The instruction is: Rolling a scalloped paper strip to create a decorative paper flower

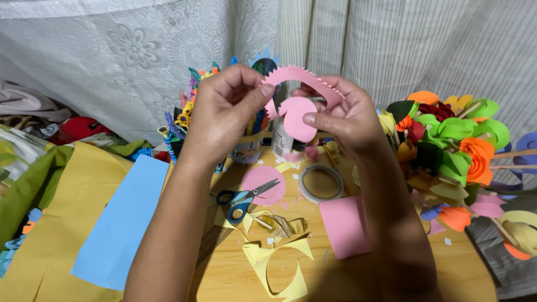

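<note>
1. The left hand [224, 106] pinches one end of a pink paper strip [305, 78] with a zigzag edge; its grip is narrow, thumb and forefinger closed on the paper, which keeps the strip arched.
2. The right hand [341, 114] closes its grip on the strip's other end and on a pink paper disc [296, 117], thumb pressing the disc, both raised above the counter [235, 274] in front of the camera.
3. Below lie blue-handled scissors [241, 200] on a second pink disc [263, 182], a tape roll [321, 183], a pink sheet [344, 225] and yellow offcuts [279, 265], all near.
4. Paper flowers [458, 145] crowd the right edge; blue paper [120, 223] lies left.
</note>
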